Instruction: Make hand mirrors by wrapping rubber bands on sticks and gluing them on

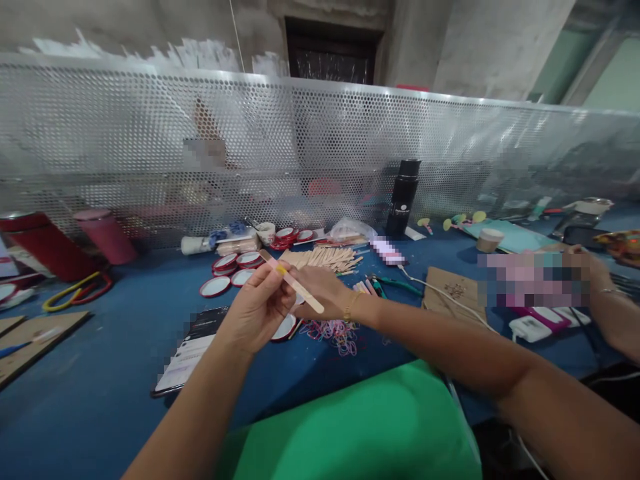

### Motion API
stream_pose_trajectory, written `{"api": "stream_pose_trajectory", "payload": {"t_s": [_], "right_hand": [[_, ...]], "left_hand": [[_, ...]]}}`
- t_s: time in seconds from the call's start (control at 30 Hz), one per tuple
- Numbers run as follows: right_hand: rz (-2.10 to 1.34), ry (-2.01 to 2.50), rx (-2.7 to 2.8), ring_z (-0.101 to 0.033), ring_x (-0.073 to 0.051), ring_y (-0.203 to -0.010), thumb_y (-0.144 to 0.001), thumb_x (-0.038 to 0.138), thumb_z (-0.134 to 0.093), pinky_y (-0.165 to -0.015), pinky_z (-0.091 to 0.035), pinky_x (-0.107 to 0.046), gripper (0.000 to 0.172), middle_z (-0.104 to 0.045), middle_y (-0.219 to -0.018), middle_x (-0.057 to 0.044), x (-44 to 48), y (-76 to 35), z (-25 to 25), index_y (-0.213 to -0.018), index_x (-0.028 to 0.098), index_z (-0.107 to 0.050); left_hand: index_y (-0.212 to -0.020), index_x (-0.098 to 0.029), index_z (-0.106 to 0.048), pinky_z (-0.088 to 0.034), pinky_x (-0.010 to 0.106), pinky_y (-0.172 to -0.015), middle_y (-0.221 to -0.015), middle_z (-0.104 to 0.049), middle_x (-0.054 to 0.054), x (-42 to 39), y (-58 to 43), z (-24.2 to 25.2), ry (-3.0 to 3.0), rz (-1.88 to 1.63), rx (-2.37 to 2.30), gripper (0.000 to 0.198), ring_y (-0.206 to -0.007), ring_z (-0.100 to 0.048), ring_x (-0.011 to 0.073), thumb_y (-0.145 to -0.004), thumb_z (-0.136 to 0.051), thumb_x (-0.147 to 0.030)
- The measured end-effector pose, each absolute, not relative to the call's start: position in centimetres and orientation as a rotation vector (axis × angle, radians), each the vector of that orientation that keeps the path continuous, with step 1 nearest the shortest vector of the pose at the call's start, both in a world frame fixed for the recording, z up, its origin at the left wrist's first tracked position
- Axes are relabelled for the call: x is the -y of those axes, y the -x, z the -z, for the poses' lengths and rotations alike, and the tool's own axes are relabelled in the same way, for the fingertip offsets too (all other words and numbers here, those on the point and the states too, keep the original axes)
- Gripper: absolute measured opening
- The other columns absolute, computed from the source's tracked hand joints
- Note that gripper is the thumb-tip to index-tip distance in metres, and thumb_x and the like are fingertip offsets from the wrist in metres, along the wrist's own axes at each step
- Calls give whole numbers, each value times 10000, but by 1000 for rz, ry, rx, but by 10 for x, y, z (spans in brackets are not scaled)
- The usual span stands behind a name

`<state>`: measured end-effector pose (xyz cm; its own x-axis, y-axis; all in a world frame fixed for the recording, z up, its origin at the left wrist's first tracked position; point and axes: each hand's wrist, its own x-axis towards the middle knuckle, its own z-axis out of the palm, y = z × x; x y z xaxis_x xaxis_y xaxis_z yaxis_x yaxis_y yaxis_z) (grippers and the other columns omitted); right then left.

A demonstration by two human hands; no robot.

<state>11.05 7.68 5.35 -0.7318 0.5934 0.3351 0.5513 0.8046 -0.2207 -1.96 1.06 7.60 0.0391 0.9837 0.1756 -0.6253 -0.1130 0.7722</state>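
My left hand (260, 303) is closed, pinching a flat wooden craft stick (313, 301). The stick slants down to the right, with a pinkish length and a small yellow patch near the fingertips. Just behind it is my right hand (323, 288), palm down; its fingers are mostly hidden by the stick and the left hand, so what they hold does not show. Beyond the hands lies a pile of craft sticks (330, 259). Below them sits a tangle of coloured rubber bands (340, 335), beside a round red-rimmed lid (285, 328).
More red-rimmed lids (215, 287) lie to the left, near a phone (183, 360). Green-handled pliers (400, 285), a cardboard piece (455, 293) and a black bottle (404, 200) stand or lie right. A perforated metal screen (340, 140) backs the table. Another person's arm (617, 307) is far right.
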Motion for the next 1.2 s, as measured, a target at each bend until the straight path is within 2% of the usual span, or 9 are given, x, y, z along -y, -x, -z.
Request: {"api": "stream_pose_trajectory", "payload": {"t_s": [0.03, 0.1, 0.2, 0.33, 0.63, 1.0, 1.2], "right_hand": [[-141, 891, 2553, -605, -288, -1046, -818, 479, -665, -920, -486, -486, 536, -643, -1120, -138, -79, -125, -54, -1212, 132, -557], [-132, 931, 2437, -535, -307, -1179, -785, 441, -689, -1016, -417, -497, 617, -594, -1244, -172, -79, -157, -54, -1278, 117, -508], [-158, 911, 2290, -478, -285, -1252, -778, 323, -676, -1072, -379, -470, 646, -543, -1313, -171, -62, -202, -53, -1343, 114, -443], [-165, 813, 2190, -414, -251, -1318, -779, 216, -630, -1129, -333, -447, 686, -471, -1397, -132, -23, -236, -46, -1409, 181, -361], [-220, 761, 2252, -414, -271, -1317, -748, 187, -617, -1124, -354, -478, 700, -464, -1394, -104, 6, -227, -35, -1407, 242, -388], [-250, 746, 2272, -405, -258, -1324, -749, 183, -612, -1144, -333, -460, 696, -460, -1406, -102, 1, -223, -22, -1407, 221, -387], [-210, 851, 2292, -446, -280, -1284, -780, 253, -654, -1105, -364, -472, 668, -508, -1368, -123, -9, -228, -35, -1397, 193, -404]], "left_hand": [[-798, -146, -703, -495, 84, -452, -719, -664, -12, -12, 20, -75, -849, -1491, -572, 261, -569, -579, 52, -617, -872, -230], [-792, -147, -705, -493, 89, -449, -733, -679, -9, -14, 19, -72, -854, -1488, -601, 249, -581, -589, 58, -624, -867, -233], [-780, -139, -714, -503, 106, -443, -744, -703, 2, -19, 18, -67, -858, -1491, -664, 242, -560, -599, 60, -616, -871, -222], [-753, -123, -720, -527, 131, -437, -713, -721, 18, -24, 15, -61, -863, -1469, -822, 222, -530, -638, 83, -604, -873, -185], [-759, -125, -736, -547, 142, -477, -674, -737, 29, -26, 10, -55, -891, -1432, -1004, 206, -543, -676, 108, -601, -865, -158], [-764, -139, -735, -528, 140, -500, -691, -722, 16, -28, 14, -52, -934, -1422, -1008, 236, -561, -641, 89, -591, -875, -220], [-685, -142, -717, -503, 168, -457, -621, -685, 17, -11, 10, -60, -1026, -1178, -851, 274, -497, -607, 96, -543, -905, -280]]}}
